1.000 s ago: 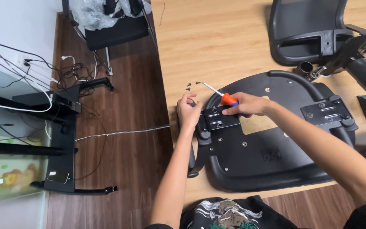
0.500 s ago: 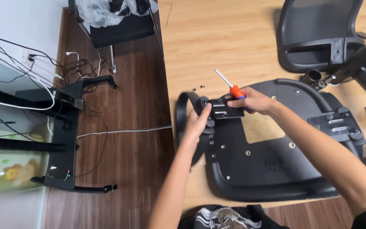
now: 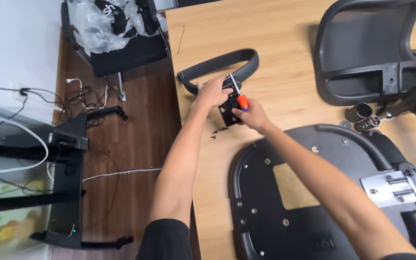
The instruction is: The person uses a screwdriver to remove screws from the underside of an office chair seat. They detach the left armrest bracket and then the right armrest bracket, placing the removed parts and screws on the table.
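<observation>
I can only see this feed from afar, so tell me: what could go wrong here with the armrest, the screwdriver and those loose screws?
1. The loose screws lie on the table beside the right hand; a brush of the wrist could probably scatter them.
2. The left hand steadies the armrest close to the screwdriver; a slip might jab the fingers.
3. The armrest sits near the table's edge and could slide off.

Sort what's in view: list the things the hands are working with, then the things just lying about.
In hand:
left hand on the black armrest
right hand holding the orange-handled screwdriver
small screws beside the armrest bracket

Lying about:
upturned seat base
mesh backrest
chair with plastic wrapping
cables on the floor
</observation>
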